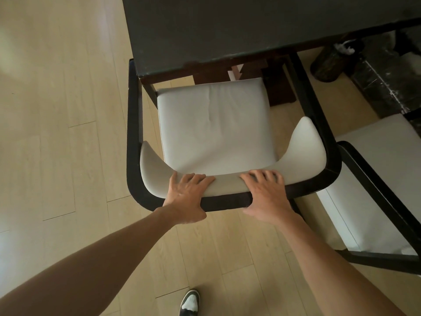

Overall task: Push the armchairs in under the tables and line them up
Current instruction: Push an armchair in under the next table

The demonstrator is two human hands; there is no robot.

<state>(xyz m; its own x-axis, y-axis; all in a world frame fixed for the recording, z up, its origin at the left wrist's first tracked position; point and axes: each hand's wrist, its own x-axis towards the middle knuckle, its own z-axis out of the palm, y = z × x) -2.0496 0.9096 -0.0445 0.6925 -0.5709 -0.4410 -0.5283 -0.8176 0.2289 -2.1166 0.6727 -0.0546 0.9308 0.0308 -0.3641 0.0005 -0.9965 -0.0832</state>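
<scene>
We gripped the armchair [216,128] by its curved backrest, our left hand [185,197] and right hand [265,195] both clasped over the top rail. Its seat front sat just under the dark table [227,30] at twelve o'clock. A second armchair [376,190] stood at three o'clock, touching the first.

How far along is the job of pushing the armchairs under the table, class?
Done: nothing looks finished yet. In hand: the left hand and right hand grip the backrest of the near armchair, whose seat front only just meets the table edge. Left: push it fully under, then push in the second armchair on the right, which stands clear of the table, and line the two up.
</scene>
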